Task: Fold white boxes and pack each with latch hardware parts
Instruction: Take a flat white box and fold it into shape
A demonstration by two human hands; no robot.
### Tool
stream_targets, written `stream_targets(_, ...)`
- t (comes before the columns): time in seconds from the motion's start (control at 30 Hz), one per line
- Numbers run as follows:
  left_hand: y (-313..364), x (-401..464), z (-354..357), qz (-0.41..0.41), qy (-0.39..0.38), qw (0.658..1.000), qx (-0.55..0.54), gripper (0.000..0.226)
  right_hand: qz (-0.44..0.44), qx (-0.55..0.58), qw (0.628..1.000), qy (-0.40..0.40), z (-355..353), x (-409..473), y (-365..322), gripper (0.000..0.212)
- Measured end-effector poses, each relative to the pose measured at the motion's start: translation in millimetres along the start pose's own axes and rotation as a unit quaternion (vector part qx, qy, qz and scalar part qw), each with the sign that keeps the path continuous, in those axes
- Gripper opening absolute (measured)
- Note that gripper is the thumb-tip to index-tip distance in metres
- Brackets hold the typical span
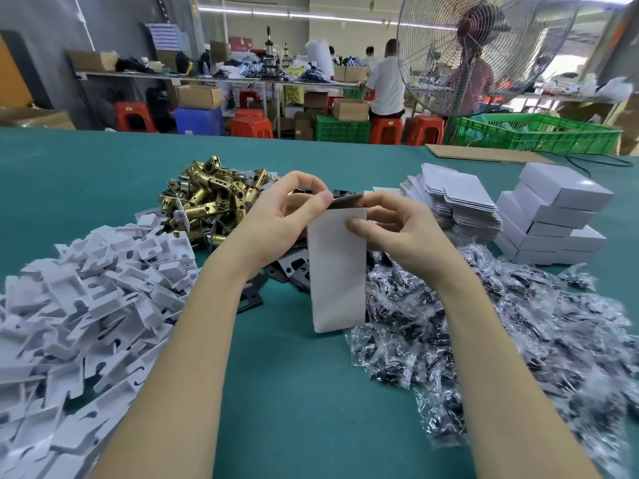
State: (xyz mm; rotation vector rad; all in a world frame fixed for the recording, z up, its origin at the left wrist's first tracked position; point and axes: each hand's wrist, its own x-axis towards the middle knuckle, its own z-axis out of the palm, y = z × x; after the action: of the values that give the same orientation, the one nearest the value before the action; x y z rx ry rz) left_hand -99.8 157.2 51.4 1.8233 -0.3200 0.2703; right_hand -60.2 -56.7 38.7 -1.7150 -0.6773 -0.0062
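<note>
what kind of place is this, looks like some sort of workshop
Most likely a small factory packing floor: heaps of brass latch bodies and bagged screws on the green table, stacked white boxes, and other workers at benches behind.

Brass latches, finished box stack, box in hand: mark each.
brass latches [207,198], head view, middle of pile
finished box stack [553,219], head view, side of stack
white box [337,271], head view, front panel
</note>
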Motion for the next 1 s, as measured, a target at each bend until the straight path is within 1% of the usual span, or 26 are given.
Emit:
stream_targets(0.07, 1.2, -0.2, 0.6, 0.005, 0.001, 1.0, 0.005, 0.013, 0.004, 0.007, 1.0, -0.005, 1.9, 0.3, -1.1, 0.014)
stream_targets(0.13, 1.7, -1.7, 1.3, 0.009, 0.0, 1.0, 0.008, 0.013, 0.008, 0.004, 1.0, -0.008, 3.0, 0.4, -1.3, 0.011)
stream_targets(0.23, 1.9, -2.6, 0.8, 0.012, 0.019, 1.0, 0.018, 0.014, 0.011, 0.0, 1.0, -0.006, 2.7, 0.3, -1.2, 0.009)
stream_targets(0.33, 2.6, -1.3, -1.7, -0.002, 0.034, 0.999, 0.011, 0.014, 0.011, 0.001, 1.0, -0.008, 2.6, -0.5, -2.1, 0.013)
stream_targets(0.47, 2.5, -0.7, -2.2, -0.027, 0.011, 1.0, -0.011, 0.013, 0.009, 0.0, 1.0, -0.004, 3.1, -1.5, -2.3, 0.017)
stream_targets(0.7, 0.6, -1.0, -2.2, -0.036, 0.034, 0.998, -0.034, 0.014, 0.011, 0.026, 0.999, 0.024, 3.6, -1.3, -3.1, 0.03)
stream_targets(0.83, -1.0, 1.0, -1.0, -0.043, 0.044, 0.998, -0.025, 0.015, 0.007, 0.012, 1.0, 0.021, 2.8, -1.5, -3.3, 0.039)
stream_targets(0.93, -1.4, 1.7, 1.3, -0.031, 0.039, 0.999, -0.008, 0.015, 0.009, 0.003, 1.0, 0.01, 2.2, -1.9, -1.9, 0.041)
stream_targets(1.0, -1.8, 1.6, 2.4, -0.028, 0.027, 0.999, 0.002, 0.014, 0.01, 0.009, 1.0, 0.004, 1.3, -2.3, -1.5, 0.039)
